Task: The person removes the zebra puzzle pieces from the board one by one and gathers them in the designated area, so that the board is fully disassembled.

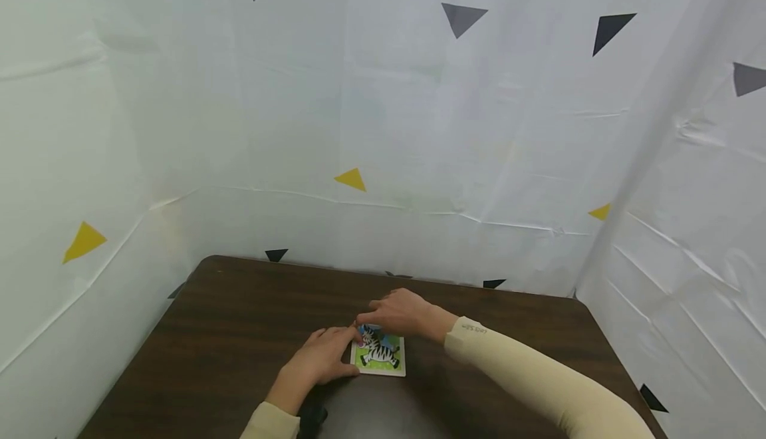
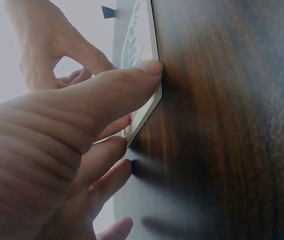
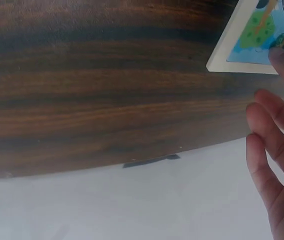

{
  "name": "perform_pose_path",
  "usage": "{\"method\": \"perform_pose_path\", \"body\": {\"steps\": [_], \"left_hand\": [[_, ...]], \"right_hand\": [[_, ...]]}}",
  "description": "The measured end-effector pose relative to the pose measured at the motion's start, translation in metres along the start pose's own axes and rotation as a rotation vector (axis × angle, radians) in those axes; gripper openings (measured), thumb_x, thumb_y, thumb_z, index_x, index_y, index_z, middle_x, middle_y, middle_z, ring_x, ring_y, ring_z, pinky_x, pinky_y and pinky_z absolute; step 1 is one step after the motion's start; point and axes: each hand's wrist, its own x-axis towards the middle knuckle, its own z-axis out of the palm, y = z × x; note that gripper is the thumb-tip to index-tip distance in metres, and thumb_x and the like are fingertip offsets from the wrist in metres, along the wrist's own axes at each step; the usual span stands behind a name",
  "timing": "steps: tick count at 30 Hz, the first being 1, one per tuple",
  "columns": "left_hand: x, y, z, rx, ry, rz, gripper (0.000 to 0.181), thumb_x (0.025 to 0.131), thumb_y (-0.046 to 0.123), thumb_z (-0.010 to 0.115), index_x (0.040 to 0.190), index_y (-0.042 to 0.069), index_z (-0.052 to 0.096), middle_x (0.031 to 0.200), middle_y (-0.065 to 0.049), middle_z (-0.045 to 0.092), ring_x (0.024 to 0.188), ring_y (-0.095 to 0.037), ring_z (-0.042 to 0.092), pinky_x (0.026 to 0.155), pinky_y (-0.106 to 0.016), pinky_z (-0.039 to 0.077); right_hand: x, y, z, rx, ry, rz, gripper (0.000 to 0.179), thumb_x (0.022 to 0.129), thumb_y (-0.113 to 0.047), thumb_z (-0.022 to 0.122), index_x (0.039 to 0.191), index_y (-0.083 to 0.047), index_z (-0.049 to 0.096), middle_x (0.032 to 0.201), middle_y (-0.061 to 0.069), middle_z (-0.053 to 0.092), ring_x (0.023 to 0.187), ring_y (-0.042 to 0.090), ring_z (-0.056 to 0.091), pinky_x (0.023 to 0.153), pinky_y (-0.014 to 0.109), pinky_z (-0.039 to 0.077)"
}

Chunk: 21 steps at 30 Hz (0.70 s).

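Observation:
A square picture puzzle (image 1: 383, 366) with a zebra on a green and blue ground and a pale rim lies flat on the dark table. At its left side is my left hand (image 1: 323, 357); the thumb (image 2: 149, 69) presses on the rim near one corner and the forefinger touches further along. The other left fingers reach past the board, rather straight. From the right, my right hand (image 1: 403, 312) comes over the puzzle's far edge. One fingertip (image 3: 283, 57) rests on the picture, and the other fingers hang loosely bent beyond the rim.
The brown wood-grain table (image 1: 257, 312) has rounded far corners. White sheeting (image 1: 383, 106) with black, grey and yellow triangles hangs behind it and at both sides. A dark object (image 1: 312, 419) shows by the left wrist.

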Motion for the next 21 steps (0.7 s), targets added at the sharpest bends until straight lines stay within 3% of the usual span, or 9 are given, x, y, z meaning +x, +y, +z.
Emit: {"method": "perform_pose_path", "body": {"steps": [13, 16, 21], "left_hand": [[-0.006, -0.002, -0.003, 0.02, 0.033, 0.023, 0.058, 0.091, 0.038, 0.089, 0.139, 0.017, 0.064, 0.158, -0.012, 0.058, 0.146, -0.037, 0.054, 0.119, -0.068, 0.04], [-0.005, -0.005, -0.003, 0.035, 0.04, 0.026, 0.06, 0.091, 0.04, 0.089, 0.141, 0.018, 0.064, 0.16, -0.012, 0.056, 0.147, -0.037, 0.054, 0.118, -0.068, 0.042], [-0.003, -0.008, -0.003, 0.035, 0.03, 0.027, 0.06, 0.091, 0.041, 0.088, 0.142, 0.02, 0.064, 0.162, -0.013, 0.055, 0.147, -0.037, 0.055, 0.118, -0.068, 0.043]], "right_hand": [[-0.002, -0.002, 0.015, 0.069, 0.09, 0.044, 0.047, 0.104, -0.036, 0.074, 0.147, -0.043, 0.056, 0.119, -0.01, 0.074, 0.073, 0.006, 0.064, 0.062, 0.023, 0.056], [-0.001, -0.001, 0.017, 0.199, 0.101, 0.112, 0.049, 0.104, -0.032, 0.075, 0.149, -0.039, 0.056, 0.121, -0.008, 0.076, 0.066, 0.007, 0.059, 0.059, 0.025, 0.054], [0.002, -0.006, 0.024, 0.596, 0.065, 0.236, 0.043, 0.104, -0.036, 0.073, 0.145, -0.03, 0.061, 0.104, -0.009, 0.076, 0.068, 0.005, 0.056, 0.062, 0.026, 0.052]]}}
